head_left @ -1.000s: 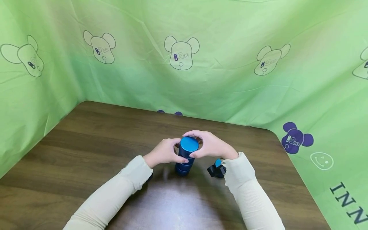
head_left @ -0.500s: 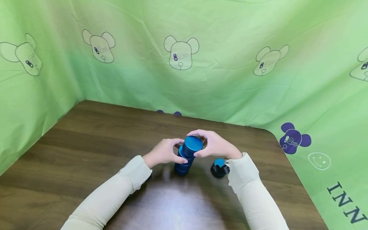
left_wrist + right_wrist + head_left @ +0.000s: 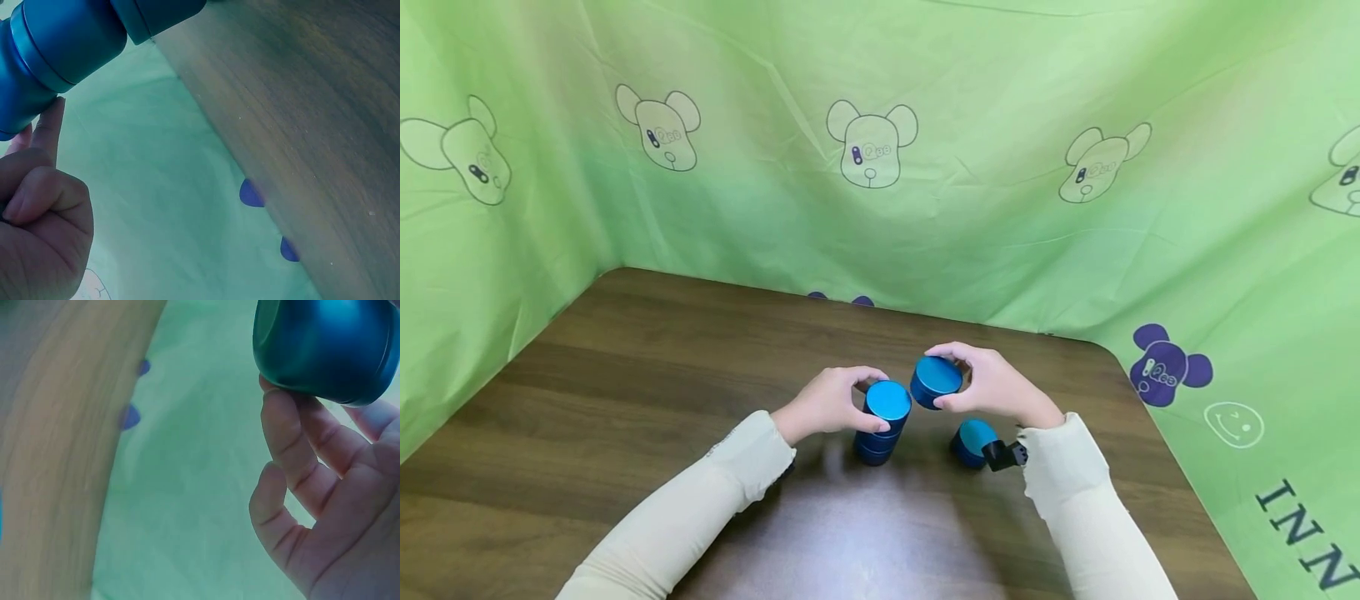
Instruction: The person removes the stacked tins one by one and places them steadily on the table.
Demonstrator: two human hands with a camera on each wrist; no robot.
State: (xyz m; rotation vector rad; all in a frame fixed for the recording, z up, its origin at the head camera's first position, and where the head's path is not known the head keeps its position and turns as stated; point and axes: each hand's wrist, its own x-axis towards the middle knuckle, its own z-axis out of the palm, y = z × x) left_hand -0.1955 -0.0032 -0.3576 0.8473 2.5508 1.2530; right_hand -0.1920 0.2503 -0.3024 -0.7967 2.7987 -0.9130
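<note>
Near the middle of the table in the head view stands an upright stack of blue metallic round tins (image 3: 876, 447). Thumb and fingers of my left hand (image 3: 829, 402) grip its upper part; in the left wrist view the stack (image 3: 72, 37) shows ridged joins. My right hand (image 3: 996, 386) pinches one short blue tin (image 3: 937, 377) by its sides, held in the air just right of the stack and apart from it. From below, the right wrist view shows this tin (image 3: 325, 347) against the fingertips, with the little finger off it.
Another blue tin (image 3: 974, 437) stands on the wooden table (image 3: 700, 350) right of the stack, partly covered by a small black device (image 3: 1003, 456) at the right cuff. A green printed cloth (image 3: 970, 233) rises behind the table and along both sides.
The right hand has lifted the top tin off the stack and carried it to the right. The left hand keeps its grip on the stack. More of the tin on the table now shows.
</note>
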